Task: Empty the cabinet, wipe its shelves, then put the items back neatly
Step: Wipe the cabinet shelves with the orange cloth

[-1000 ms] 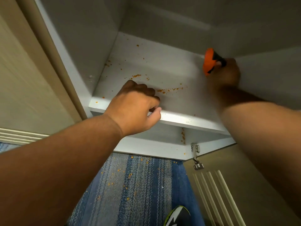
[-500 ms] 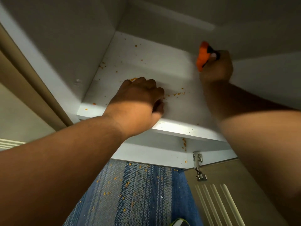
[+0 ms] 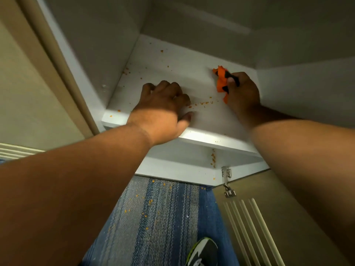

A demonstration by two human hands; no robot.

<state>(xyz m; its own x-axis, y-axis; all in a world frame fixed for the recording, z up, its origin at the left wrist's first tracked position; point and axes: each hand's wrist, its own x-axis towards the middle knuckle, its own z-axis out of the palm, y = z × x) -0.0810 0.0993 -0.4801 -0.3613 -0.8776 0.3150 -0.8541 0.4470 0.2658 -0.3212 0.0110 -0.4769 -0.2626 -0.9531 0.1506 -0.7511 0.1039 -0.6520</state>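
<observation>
A: Right grip (image 3: 242, 94) was wrapped round what?
B: An orange cloth (image 3: 221, 81), pressed to the shelf (image 3: 172, 60) at its back right, likely for wiping.
A: And the left grip (image 3: 161, 106)?
B: Loosely bent, holding nothing, resting by the crumbs (image 3: 203, 103), probably bracing.
</observation>
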